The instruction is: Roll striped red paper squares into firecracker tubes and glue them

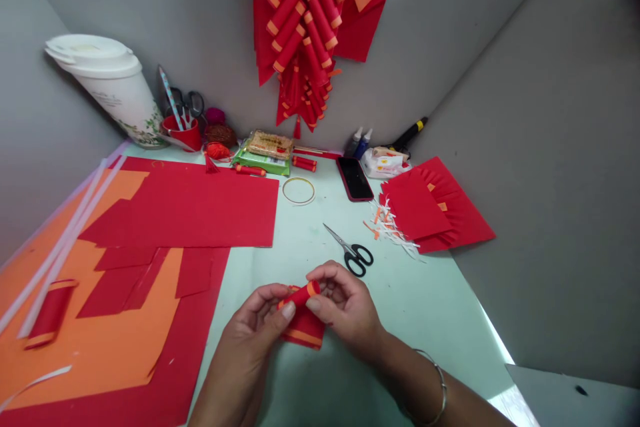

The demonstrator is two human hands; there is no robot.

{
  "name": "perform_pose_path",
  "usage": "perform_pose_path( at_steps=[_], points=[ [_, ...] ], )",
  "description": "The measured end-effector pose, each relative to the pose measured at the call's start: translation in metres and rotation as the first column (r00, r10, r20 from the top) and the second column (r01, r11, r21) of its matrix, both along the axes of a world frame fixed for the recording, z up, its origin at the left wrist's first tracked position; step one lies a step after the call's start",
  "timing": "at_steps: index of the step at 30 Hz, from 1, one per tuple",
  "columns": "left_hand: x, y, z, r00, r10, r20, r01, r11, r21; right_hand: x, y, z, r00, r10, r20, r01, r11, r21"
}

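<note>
Between my two hands is a red paper tube (pixel 300 296) with orange bands at its ends. My left hand (pixel 257 327) pinches its left end, thumb on top. At the right end, the thumb and fingers of my right hand (pixel 350 307) close round the orange rim. Below the tube a flat red paper piece with an orange strip (pixel 306 328) shows; whether it is joined to the tube I cannot tell. Black-handled scissors (pixel 353 255) lie just beyond my right hand, their blades pointing away to the left.
Red sheets (pixel 200 207) and orange paper (pixel 145 347) cover the left side, with a rolled red piece (pixel 53 313) on top. A phone (pixel 355 179), a bangle-like ring (pixel 299 191) and paper scraps (pixel 393 230) lie farther back. A tall white cup (pixel 113 90) stands back left.
</note>
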State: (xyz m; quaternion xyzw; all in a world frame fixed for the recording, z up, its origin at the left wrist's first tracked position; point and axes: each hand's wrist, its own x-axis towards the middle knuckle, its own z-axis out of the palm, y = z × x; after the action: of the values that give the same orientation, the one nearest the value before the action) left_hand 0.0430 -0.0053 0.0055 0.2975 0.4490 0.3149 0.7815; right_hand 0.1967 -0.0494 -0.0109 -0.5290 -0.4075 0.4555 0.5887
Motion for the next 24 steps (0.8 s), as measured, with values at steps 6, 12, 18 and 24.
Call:
perform_pose_path(
  at_steps=[6, 12, 18, 24],
  points=[
    [-0.0028, -0.0018, -0.0008, 0.996, -0.052, -0.077, 0.054, 0.998, 0.026, 0.0017, 0.0008, 0.0007, 1.000, 0.028, -0.009, -0.027, 0.999, 0.028],
    [-0.0012, -0.0024, -0.0033, 0.995, -0.062, -0.082, 0.066, 0.996, 0.053, 0.0018, 0.0008, 0.0008, 0.996, 0.031, -0.089, -0.034, 0.999, -0.025],
    [-0.0025, -0.0028, -0.0033, 0.992, -0.093, -0.087, 0.100, 0.992, 0.080, 0.0021, 0.0004, 0.0032, 0.997, 0.056, -0.054, -0.055, 0.998, 0.019],
    [-0.0008, -0.0030, -0.0034, 0.995, -0.092, -0.026, 0.094, 0.994, 0.062, 0.0036, -0.0011, 0.0014, 0.993, 0.092, -0.075, -0.089, 0.995, 0.041]
  ],
)
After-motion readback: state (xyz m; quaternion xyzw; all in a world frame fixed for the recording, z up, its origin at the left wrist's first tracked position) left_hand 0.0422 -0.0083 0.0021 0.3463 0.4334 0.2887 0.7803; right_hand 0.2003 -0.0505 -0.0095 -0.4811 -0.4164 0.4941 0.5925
